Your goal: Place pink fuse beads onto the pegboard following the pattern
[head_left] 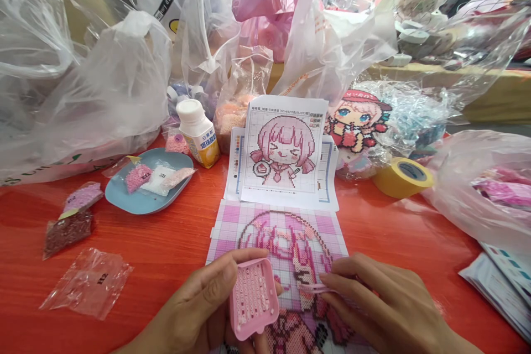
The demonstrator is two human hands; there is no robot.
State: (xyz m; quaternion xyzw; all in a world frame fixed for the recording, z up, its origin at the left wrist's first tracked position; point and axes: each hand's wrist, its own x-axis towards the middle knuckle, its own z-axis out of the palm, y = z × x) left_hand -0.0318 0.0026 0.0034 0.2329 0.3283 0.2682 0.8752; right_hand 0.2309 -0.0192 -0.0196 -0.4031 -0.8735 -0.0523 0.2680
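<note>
My left hand (213, 287) grips a small pink bead tray (274, 310), tilted toward me, with rows of tiny pale and pink beads in its grooves. Pinched in my right hand (369, 293) are pink tweezers (317, 288), their tips low over the bead pattern. That half-filled bead picture (307, 254) lies on a pegboard with a pink and white checked ground. Part of it is hidden by the tray and both hands. Behind it leans a printed pattern sheet (286, 177) showing a pink-haired cartoon figure.
A blue plate (136, 202) holds several bead bags, beside a white bottle (194, 127). An opened plastic bag (93, 282) lies at left. Yellow tape (394, 180), a finished bead figure (359, 116) and papers (498, 282) are on the right. Plastic bags (120, 72) crowd the back.
</note>
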